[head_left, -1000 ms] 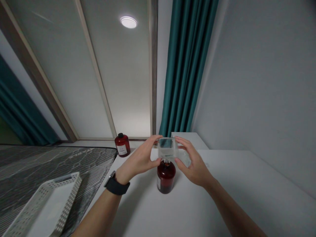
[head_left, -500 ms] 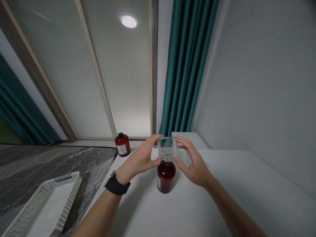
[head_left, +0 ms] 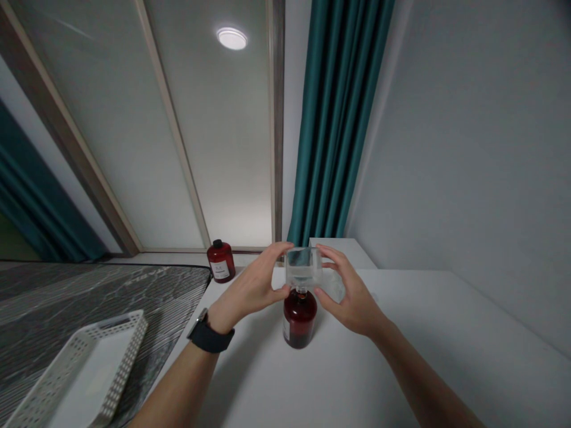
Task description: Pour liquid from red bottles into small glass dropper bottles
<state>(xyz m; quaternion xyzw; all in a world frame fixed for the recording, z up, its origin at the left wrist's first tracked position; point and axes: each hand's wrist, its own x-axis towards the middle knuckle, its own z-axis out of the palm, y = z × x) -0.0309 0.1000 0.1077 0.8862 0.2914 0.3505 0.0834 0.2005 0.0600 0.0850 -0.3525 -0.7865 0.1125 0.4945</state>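
Between my hands is a clear, see-through container (head_left: 304, 267), held right above the neck of a dark red bottle (head_left: 300, 320). My left hand (head_left: 261, 284), with a dark watch on the wrist, grips its left side between thumb and fingers. On the right side, my right hand (head_left: 350, 294) holds it the same way. The bottle stands upright on a white table and carries a pale label; its neck shows without a cap. Whether the container touches the neck I cannot tell. Another clear item (head_left: 333, 285) shows partly behind my right hand.
A second dark red bottle (head_left: 220, 261) with a black cap stands at the table's far left corner. To the left, a white perforated basket (head_left: 125, 362) lies on a grey patterned surface (head_left: 169, 297). A white box-like piece (head_left: 345, 249) adjoins the table's back edge, before a green curtain (head_left: 341, 148).
Almost nothing differs. The view has shifted very slightly, and both hands keep their hold on the clear container above the bottle.
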